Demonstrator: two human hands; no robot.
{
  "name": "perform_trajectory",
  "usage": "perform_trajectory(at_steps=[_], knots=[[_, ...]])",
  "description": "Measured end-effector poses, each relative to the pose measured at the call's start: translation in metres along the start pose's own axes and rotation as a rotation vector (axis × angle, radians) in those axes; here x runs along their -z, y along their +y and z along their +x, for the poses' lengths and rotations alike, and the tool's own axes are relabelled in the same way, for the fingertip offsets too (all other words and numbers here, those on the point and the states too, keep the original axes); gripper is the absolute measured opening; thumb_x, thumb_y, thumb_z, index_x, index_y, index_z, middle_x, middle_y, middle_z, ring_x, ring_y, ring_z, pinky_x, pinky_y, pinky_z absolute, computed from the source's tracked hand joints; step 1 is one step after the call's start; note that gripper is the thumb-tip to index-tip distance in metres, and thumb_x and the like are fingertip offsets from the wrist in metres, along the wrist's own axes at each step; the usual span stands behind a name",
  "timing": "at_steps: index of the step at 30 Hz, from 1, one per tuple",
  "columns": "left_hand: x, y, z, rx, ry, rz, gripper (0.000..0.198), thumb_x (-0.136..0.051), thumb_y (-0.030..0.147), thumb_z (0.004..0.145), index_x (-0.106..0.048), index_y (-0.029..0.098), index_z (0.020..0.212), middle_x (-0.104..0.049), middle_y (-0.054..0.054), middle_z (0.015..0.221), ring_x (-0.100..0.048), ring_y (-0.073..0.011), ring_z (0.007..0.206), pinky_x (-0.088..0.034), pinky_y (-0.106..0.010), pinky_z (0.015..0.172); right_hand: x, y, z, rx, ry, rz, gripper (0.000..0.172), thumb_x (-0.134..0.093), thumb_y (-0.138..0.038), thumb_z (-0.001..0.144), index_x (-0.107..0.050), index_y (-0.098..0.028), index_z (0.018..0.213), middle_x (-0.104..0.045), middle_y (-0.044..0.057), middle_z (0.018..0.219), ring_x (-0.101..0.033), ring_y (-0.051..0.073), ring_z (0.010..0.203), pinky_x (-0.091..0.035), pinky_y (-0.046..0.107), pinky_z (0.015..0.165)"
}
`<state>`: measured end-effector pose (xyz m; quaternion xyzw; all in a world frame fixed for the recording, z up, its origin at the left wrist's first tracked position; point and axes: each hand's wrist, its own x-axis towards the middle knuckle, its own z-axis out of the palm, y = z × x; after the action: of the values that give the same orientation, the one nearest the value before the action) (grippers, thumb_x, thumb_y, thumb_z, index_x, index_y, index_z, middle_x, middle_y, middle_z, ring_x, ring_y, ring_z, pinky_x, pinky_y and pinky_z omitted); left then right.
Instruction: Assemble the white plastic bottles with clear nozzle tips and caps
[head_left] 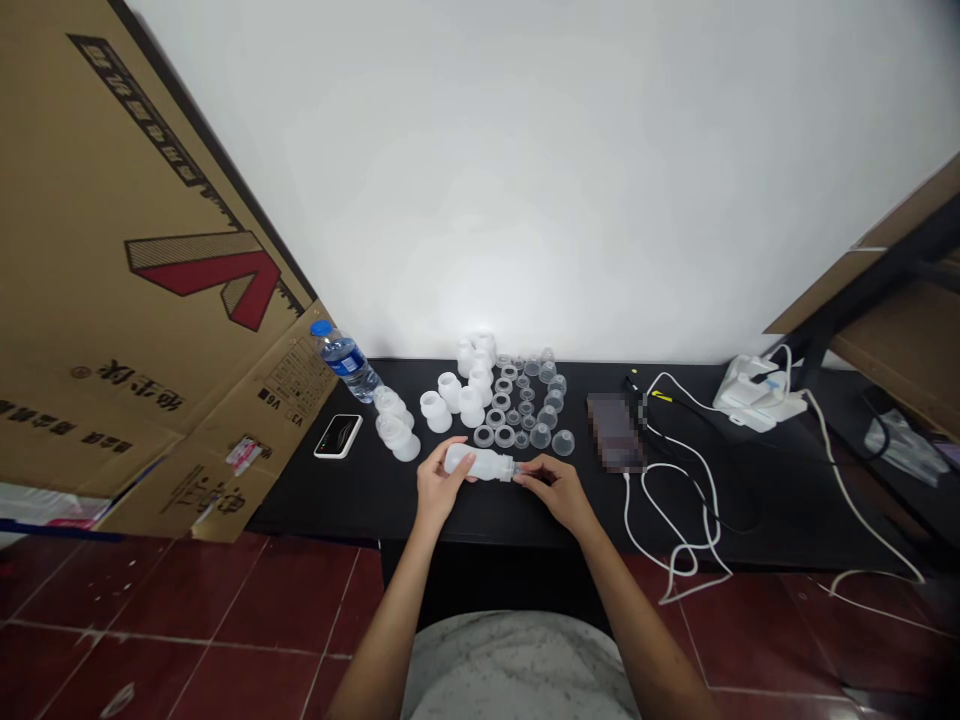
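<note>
My left hand (442,486) wraps around the body of a translucent plastic bottle (476,463), which lies sideways above the black tabletop. My right hand (553,492) pinches the bottle's narrow neck end with its fingertips, and the fingers partly hide that end. Just beyond the hands stand several frosted white plastic rings (450,392) and several small clear plastic caps (540,435), grouped loosely. Several more frosted bottle parts (395,425) lie to the left of them.
A black table (352,510) carries a blue-capped water bottle (346,362), a phone (338,436), a pixelated dark device (616,432), white cables (675,500) and a white power adapter (756,396). Cardboard (172,300) leans at left. Behind is a white wall (525,170); below, red floor tiles (187,610).
</note>
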<state>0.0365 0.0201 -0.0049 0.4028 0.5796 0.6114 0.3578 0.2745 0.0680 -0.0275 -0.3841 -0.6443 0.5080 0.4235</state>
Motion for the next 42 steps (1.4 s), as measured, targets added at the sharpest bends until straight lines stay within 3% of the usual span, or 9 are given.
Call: perform_trajectory(at_steps=[7, 14, 17, 20, 24, 28, 42], knots=[[-0.0009, 0.0031, -0.002, -0.022, 0.0, 0.031, 0.057, -0.083, 0.06, 0.082, -0.077, 0.019, 0.121, -0.079, -0.008, 0.102, -0.076, -0.0262, 0.085, -0.069, -0.037, 0.064, 0.0, -0.0024, 0.0001, -0.022, -0.022, 0.013, 0.031, -0.086, -0.051, 0.087, -0.08, -0.021, 0.092, -0.081, 0.004, 0.086, -0.072, 0.022, 0.074, -0.056, 0.034, 0.071], [-0.0006, 0.0063, -0.0038, -0.143, -0.027, 0.041, 0.054, -0.08, 0.056, 0.09, -0.075, 0.018, 0.128, -0.081, -0.014, 0.118, -0.077, -0.0293, 0.108, -0.063, -0.041, 0.095, -0.0002, -0.0055, -0.0001, -0.032, -0.039, 0.019, 0.034, -0.085, -0.054, 0.087, -0.078, -0.02, 0.088, -0.078, 0.002, 0.075, -0.072, 0.021, 0.069, -0.056, 0.032, 0.069], [-0.0016, 0.0049, -0.0045, -0.12, -0.018, 0.022, 0.053, -0.08, 0.055, 0.09, -0.075, 0.018, 0.127, -0.081, -0.013, 0.116, -0.078, -0.028, 0.102, -0.066, -0.037, 0.085, -0.0003, -0.0054, -0.0008, -0.022, -0.033, 0.02, 0.033, -0.084, -0.053, 0.088, -0.078, -0.021, 0.085, -0.079, 0.002, 0.074, -0.073, 0.021, 0.07, -0.056, 0.032, 0.07], [-0.0025, 0.0025, -0.0044, -0.046, 0.019, -0.005, 0.051, -0.084, 0.055, 0.085, -0.077, 0.018, 0.119, -0.079, -0.008, 0.095, -0.075, -0.0227, 0.076, -0.066, -0.032, 0.06, -0.0009, -0.0052, -0.0014, 0.003, -0.014, 0.007, 0.031, -0.085, -0.051, 0.089, -0.078, -0.022, 0.084, -0.081, 0.004, 0.08, -0.076, 0.023, 0.074, -0.057, 0.032, 0.071], [-0.003, 0.0007, -0.0037, -0.037, 0.045, -0.009, 0.043, -0.085, 0.053, 0.083, -0.078, 0.018, 0.108, -0.073, -0.002, 0.08, -0.067, -0.0161, 0.057, -0.06, -0.027, 0.047, -0.0031, -0.0067, -0.0016, 0.068, -0.017, -0.003, 0.028, -0.085, -0.05, 0.089, -0.078, -0.023, 0.083, -0.083, 0.006, 0.089, -0.079, 0.026, 0.084, -0.06, 0.036, 0.078], [-0.0036, -0.0001, -0.0043, -0.058, 0.061, 0.005, 0.041, -0.084, 0.053, 0.084, -0.078, 0.017, 0.104, -0.072, -0.002, 0.077, -0.065, -0.015, 0.055, -0.058, -0.026, 0.045, -0.0041, -0.007, -0.0016, 0.114, -0.024, -0.01, 0.027, -0.084, -0.049, 0.091, -0.078, -0.023, 0.084, -0.083, 0.007, 0.093, -0.079, 0.026, 0.087, -0.061, 0.036, 0.081], [-0.004, -0.0003, -0.0057, -0.078, 0.091, 0.04, 0.045, -0.085, 0.052, 0.083, -0.078, 0.018, 0.112, -0.073, -0.003, 0.083, -0.069, -0.0172, 0.061, -0.064, -0.029, 0.051, -0.0019, -0.0059, -0.0013, 0.073, -0.011, -0.09, 0.022, -0.085, -0.045, 0.089, -0.081, -0.024, 0.086, -0.083, 0.005, 0.088, -0.078, 0.025, 0.081, -0.059, 0.036, 0.075]])
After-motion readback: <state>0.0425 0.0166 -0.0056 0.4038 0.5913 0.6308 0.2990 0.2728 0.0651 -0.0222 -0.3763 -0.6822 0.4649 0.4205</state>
